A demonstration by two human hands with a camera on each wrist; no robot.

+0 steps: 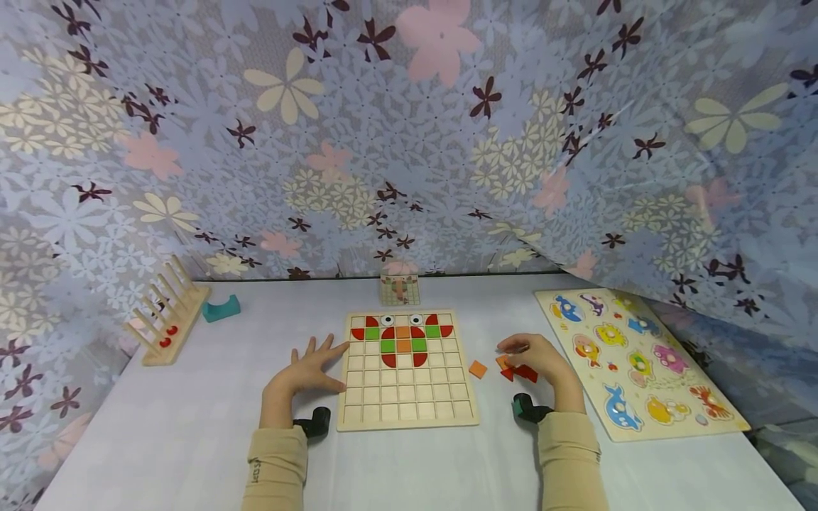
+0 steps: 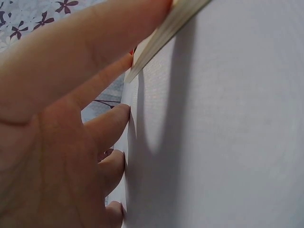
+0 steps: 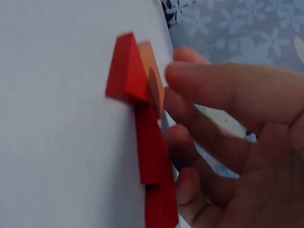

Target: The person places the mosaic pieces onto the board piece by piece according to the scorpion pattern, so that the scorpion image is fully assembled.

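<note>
A square wooden grid board [image 1: 409, 427] lies in the middle of the table, its upper rows partly filled with red, green and orange tiles and two eye tiles. My left hand [image 1: 307, 370] has its fingers spread, with thumb and index fingertip at the board's left edge. To the right of the board, my right hand [image 1: 540, 358] is over a small pile of red pieces [image 1: 527, 373] and an orange tile [image 3: 153, 78]. In the right wrist view its thumb and fingers are beside the pile, gripping nothing. A separate orange square [image 1: 477, 369] lies between board and pile.
Behind the board stands a small pattern card [image 1: 410, 291]. A wooden peg rack [image 1: 185, 312] with red beads and a teal curved block [image 1: 221, 309] are at the left. A sea-animal puzzle board [image 1: 629, 369] lies at the right. A flowered curtain [image 1: 409, 142] hangs behind the table.
</note>
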